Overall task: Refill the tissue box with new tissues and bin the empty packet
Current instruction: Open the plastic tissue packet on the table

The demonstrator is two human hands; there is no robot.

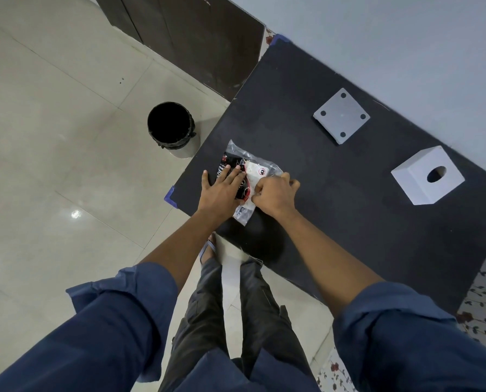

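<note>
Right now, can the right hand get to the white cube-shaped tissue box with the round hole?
Probably yes: bare black tabletop lies between the right hand and the white cube-shaped tissue box, but its fingers are busy pinching the clear plastic tissue packet.

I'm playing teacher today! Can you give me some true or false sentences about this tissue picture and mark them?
1. The left hand lies flat on the crinkly clear plastic tissue packet. True.
2. The white cube tissue box with a round hole sits inside the bin. False: it stands on the black table.
3. The black-lined round bin stands on the floor. True.
4. The flat white square plate with four holes covers the box. False: it lies apart.
</note>
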